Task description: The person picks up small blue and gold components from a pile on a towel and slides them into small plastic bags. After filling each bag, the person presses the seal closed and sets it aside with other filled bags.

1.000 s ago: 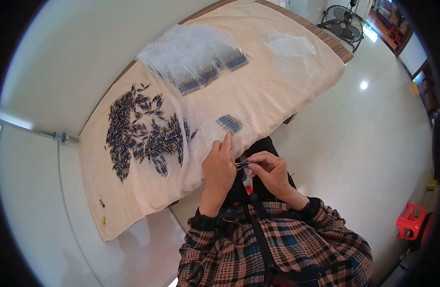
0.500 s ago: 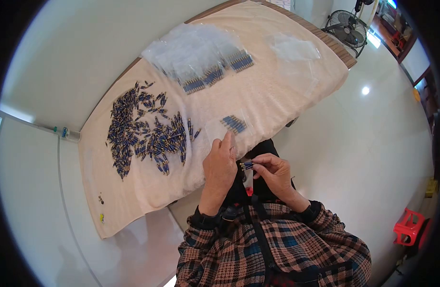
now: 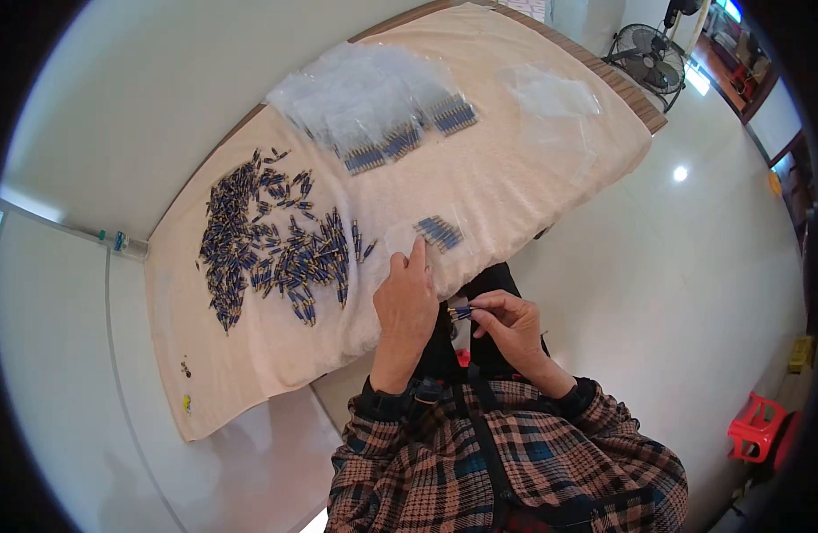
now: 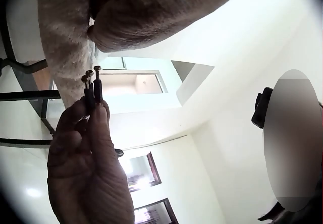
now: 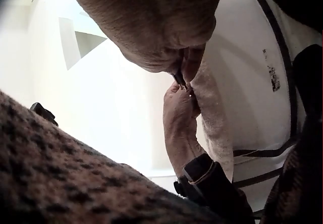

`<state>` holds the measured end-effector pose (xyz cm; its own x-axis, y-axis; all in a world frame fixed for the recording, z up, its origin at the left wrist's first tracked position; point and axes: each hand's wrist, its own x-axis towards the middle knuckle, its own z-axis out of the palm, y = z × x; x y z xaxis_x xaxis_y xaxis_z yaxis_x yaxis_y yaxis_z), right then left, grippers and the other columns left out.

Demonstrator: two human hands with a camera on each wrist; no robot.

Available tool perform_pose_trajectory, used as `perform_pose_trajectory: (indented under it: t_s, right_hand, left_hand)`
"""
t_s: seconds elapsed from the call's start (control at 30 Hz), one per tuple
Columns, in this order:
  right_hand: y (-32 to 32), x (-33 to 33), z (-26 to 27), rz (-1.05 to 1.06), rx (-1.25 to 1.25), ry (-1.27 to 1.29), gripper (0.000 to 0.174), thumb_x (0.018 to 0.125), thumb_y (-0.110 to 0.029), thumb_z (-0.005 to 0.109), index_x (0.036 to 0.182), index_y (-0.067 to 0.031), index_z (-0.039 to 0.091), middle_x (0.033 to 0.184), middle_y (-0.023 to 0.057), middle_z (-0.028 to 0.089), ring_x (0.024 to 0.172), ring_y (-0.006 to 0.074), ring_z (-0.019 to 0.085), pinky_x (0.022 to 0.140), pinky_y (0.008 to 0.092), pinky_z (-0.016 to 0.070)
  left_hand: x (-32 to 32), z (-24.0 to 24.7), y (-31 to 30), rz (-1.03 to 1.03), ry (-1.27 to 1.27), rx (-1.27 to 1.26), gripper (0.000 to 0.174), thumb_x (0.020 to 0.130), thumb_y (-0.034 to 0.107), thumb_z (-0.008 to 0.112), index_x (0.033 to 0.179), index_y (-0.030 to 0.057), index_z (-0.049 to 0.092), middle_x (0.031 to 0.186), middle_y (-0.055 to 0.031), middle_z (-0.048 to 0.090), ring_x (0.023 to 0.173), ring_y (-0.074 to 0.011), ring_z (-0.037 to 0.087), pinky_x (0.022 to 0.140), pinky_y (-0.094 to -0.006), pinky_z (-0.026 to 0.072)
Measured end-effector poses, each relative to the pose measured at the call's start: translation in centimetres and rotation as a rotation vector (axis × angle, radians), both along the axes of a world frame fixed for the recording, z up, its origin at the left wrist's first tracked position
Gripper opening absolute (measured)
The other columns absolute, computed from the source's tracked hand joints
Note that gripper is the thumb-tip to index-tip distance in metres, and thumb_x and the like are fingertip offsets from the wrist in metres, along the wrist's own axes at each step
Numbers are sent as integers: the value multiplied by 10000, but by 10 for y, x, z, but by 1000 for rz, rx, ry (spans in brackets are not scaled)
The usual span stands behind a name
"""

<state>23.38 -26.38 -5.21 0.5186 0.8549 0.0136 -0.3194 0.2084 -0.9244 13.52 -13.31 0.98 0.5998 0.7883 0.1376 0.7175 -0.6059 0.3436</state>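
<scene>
Right hand pinched blue-and-gold pieces beside the cloth

Its thumb and fingers (image 3: 513,333) gripped a small bunch (image 3: 460,313), gold ends toward the left hand (image 3: 404,302), near the edge of the cloth (image 3: 515,213) over the tabletop (image 3: 640,100). The left index finger reached out to a small clear bag (image 3: 398,236) (whether the thumb pinched it, one could not tell), by a slanting row (image 3: 439,233) of similar pieces. A loose heap (image 3: 227,222) lay farther left
</scene>
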Motion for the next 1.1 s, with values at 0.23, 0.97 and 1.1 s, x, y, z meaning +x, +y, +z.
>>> perform_pose_trajectory:
  t_s: [0.23, 0.97, 1.1]
  right_hand:
    - [1, 19, 12, -43, -60, 14, 142, 875, 12, 619, 1010, 42, 650, 919, 74, 657, 770, 100, 633, 606, 210, 545]
    - [54, 100, 25, -193, 25, -150, 127, 859, -9, 643, 971, 49, 656, 845, 67, 675, 697, 92, 628, 592, 216, 534]
    - [56, 101, 19, -178, 35, -101, 132, 866, -7, 635, 985, 47, 651, 855, 76, 675, 745, 96, 634, 617, 224, 548]
  left_hand:
    - [-5, -11, 2, -39, -136, 34, 359, 866, 121, 574, 1222, 85, 554, 947, -139, 551, 787, -339, 593, 659, -414, 480]
    - [51, 10, 47, -461, -420, -131, 332, 815, -89, 516, 1097, 47, 628, 849, -135, 487, 733, -257, 508, 681, -318, 428]
    - [53, 11, 44, -445, -291, -167, 317, 816, -98, 503, 1071, 43, 628, 866, -141, 461, 762, -289, 499, 706, -322, 423]
